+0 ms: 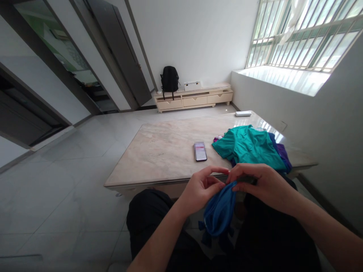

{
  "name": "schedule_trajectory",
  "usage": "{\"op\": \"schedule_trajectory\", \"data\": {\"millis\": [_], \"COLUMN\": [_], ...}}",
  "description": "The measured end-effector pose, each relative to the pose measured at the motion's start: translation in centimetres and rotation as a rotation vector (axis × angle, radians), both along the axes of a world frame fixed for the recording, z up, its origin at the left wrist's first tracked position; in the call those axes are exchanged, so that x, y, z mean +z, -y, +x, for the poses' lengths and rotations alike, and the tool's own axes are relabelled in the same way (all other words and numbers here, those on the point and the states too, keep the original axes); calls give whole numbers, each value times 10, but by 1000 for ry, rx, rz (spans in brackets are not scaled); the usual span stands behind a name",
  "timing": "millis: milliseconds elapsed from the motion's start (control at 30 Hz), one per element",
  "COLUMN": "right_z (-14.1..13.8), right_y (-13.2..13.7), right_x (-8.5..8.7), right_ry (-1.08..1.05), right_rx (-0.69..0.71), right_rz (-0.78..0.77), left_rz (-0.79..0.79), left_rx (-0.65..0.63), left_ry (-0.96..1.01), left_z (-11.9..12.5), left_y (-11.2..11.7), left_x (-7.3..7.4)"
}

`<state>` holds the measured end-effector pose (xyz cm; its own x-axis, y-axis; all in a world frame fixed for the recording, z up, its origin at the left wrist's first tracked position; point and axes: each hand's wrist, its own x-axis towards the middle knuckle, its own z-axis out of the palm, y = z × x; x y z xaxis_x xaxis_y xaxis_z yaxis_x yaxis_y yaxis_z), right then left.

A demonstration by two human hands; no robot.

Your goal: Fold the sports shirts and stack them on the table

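Note:
A blue garment [219, 211] hangs bunched over my lap, just in front of the table's near edge. My left hand [201, 187] pinches its top edge from the left. My right hand [259, 183] pinches the same edge from the right, fingertips almost meeting the left hand's. Both hands are closed on the cloth. Behind them a teal shirt [249, 145] lies on top of a pile with purple and dark blue cloth on the marble table [159, 155].
A phone [200, 151] lies screen-up near the table's middle. A white remote-like item [243, 113] sits at the far right corner. A low cabinet [193, 99] with a black backpack [169, 79] stands against the far wall. A wall runs along the right.

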<state>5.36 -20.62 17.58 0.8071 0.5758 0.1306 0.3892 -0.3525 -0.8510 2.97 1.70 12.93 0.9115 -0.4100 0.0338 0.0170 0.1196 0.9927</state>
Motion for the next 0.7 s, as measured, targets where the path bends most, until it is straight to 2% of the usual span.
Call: {"op": "schedule_trajectory", "data": {"millis": [133, 267, 400, 600, 700], "right_z": [-1, 2, 5, 7, 7], "right_y": [6, 10, 13, 16, 18], "right_x": [1, -1, -5, -9, -10], "right_ry": [-9, 65, 154, 193, 218], "right_rx": [-75, -129, -197, -237, -241], "right_rz": [-2, -4, 0, 68, 76], "left_rz": [71, 121, 222, 309, 425], "left_rx": [177, 241, 228, 190, 167], "left_ry": [122, 159, 320, 724, 792], "left_z": [-13, -24, -29, -31, -32], "left_y": [-3, -8, -13, -14, -14], "left_x": [-25, -48, -65, -86, -96]}}
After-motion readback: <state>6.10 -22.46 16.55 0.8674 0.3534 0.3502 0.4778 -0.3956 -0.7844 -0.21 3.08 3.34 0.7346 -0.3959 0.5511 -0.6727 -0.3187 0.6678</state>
